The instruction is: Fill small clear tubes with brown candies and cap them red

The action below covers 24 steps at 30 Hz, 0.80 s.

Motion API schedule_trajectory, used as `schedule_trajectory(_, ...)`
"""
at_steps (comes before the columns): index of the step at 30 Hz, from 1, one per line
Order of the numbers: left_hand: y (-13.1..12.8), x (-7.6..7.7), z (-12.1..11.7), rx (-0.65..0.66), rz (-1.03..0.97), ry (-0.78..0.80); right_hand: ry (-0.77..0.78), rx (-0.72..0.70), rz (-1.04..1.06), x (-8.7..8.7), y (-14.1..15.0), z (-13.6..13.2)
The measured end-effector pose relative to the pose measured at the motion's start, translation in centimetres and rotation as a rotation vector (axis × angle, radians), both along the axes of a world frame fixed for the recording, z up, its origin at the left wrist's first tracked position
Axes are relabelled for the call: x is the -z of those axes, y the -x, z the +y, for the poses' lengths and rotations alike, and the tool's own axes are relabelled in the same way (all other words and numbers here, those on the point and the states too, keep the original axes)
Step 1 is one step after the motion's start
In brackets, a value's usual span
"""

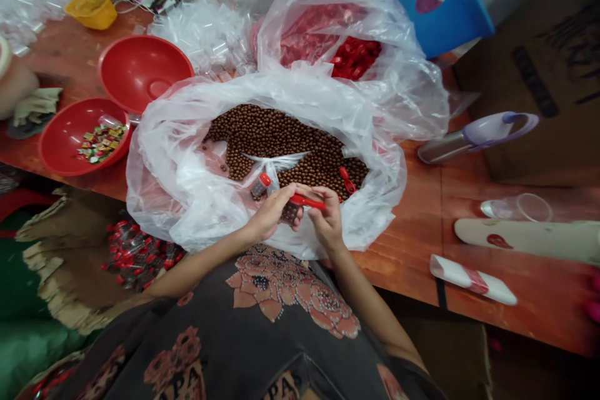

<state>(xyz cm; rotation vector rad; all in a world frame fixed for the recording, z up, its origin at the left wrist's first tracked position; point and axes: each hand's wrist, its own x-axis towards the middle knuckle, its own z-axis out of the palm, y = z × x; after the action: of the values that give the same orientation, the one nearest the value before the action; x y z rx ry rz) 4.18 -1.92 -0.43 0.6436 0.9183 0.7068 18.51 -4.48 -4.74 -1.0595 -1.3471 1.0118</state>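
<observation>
My left hand point(270, 212) is wrapped round a small clear container point(289, 212) filled with brown balls. Between the fingers of my right hand point(328, 217) is a red plastic cap point(308, 201), which lies against the container's top; whether it is seated there I cannot tell. Both hands are over the near side of a big clear plastic bag point(164, 169), rolled open around a heap of small brown balls point(262, 128). In the bag, left of my hands, rests a filled container with a red top point(260, 185). Another red plastic piece point(347, 180) lies on the balls at right.
Behind stands a plastic bag point(407, 94) of red pieces point(357, 56), beside a pile of clear containers point(206, 31). Two red bowls point(135, 62) are at left, one with wrapped sweets point(100, 142). A tumbler point(440, 149) stands right. Filled containers point(135, 253) are heaped below left.
</observation>
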Motion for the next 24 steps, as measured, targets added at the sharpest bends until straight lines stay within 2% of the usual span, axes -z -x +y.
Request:
schedule_trajectory(3,0.1,0.1,-0.2,0.057,0.023,-0.083,0.153,0.121,0.066,-0.1,0.1,0.4)
schedule_trajectory(5,0.2,0.3,-0.1,0.079,0.064,-0.114,0.14,0.145,0.005,-0.5,0.0,0.6)
schedule_trajectory(10,0.3,0.6,0.8,0.044,0.091,-0.122,-0.098,0.019,-0.439,-2.1,-0.1,0.2)
schedule_trajectory(13,0.4,0.5,1.2,-0.013,0.125,-0.107,-0.207,-0.05,-0.63,-2.2,0.1,0.1)
schedule_trajectory(19,0.0,1.1,0.3,-0.166,0.214,-0.048,-0.414,-0.121,-0.724,-0.9,0.7,0.6)
schedule_trajectory(22,0.4,1.4,-0.4,-0.176,0.309,-0.126,-0.488,-0.107,-0.745,-0.2,0.7,0.5)
schedule_trajectory(24,1.1,1.1,-0.4,-0.102,0.381,-0.241,-0.492,-0.091,-0.741,0.1,0.7,0.4)
